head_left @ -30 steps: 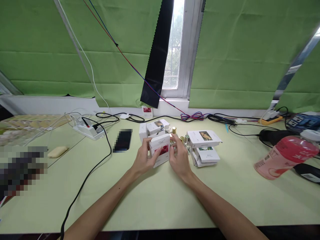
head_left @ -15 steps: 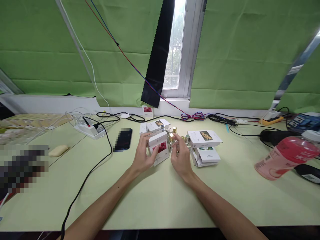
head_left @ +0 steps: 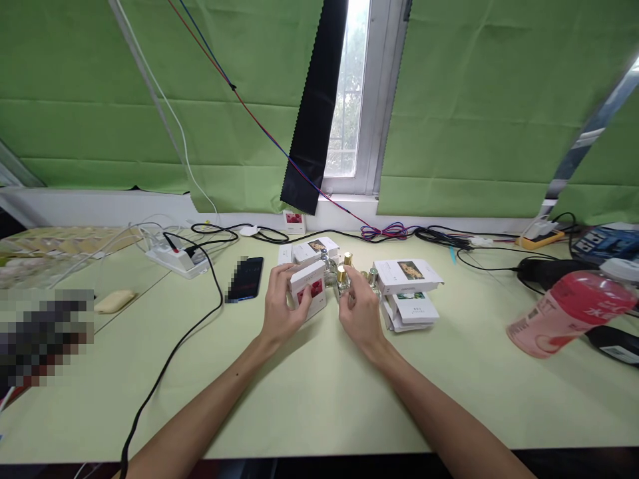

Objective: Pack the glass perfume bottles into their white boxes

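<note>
My left hand (head_left: 280,307) grips a small white box with a red picture (head_left: 309,291), held just above the light green table (head_left: 309,392). My right hand (head_left: 360,311) is closed around a small glass bottle with a gold cap (head_left: 342,277), right beside the box. More gold-capped bottles (head_left: 348,259) stand just behind. Other white boxes (head_left: 316,249) lie behind the hands, and a stack of flat white boxes (head_left: 408,290) sits to the right of my right hand.
A dark phone (head_left: 245,278) lies left of the hands, with a power strip (head_left: 177,257) and a black cable (head_left: 170,359) running toward me. A pink bottle (head_left: 569,311) lies on its side at the right. Cables (head_left: 444,237) run along the windowsill.
My left hand has shifted the red-picture box left and slightly away. My right hand has drawn a gold-capped bottle out beside it, so box and bottle now sit apart.
</note>
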Available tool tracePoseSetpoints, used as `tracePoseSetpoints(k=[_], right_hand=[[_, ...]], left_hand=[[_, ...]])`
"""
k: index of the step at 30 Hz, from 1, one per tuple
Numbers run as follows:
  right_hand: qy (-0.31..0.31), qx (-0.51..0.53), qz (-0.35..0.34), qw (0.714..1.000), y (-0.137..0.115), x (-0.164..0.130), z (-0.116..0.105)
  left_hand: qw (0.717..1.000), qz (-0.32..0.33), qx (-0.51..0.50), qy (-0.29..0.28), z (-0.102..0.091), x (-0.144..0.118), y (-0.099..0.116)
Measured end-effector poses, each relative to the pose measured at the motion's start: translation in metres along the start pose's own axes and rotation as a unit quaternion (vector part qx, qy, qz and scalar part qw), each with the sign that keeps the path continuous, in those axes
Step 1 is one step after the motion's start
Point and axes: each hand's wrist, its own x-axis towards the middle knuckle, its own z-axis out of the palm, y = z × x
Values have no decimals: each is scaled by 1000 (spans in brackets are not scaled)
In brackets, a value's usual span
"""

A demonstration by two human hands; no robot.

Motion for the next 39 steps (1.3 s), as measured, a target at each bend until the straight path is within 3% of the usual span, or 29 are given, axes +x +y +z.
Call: tracePoseSetpoints(k=[15,34,39], right_hand=[[-19,-40,-34,998,0,-3,1],[-60,-44,-18,997,-14,-14,5],[-13,-47,-23,999,-17,-13,5]], left_hand=[[1000,17,27,1,1,2,4],[1000,4,6,-16,2,0,5],[1000,10,7,-11,2,1,5]])
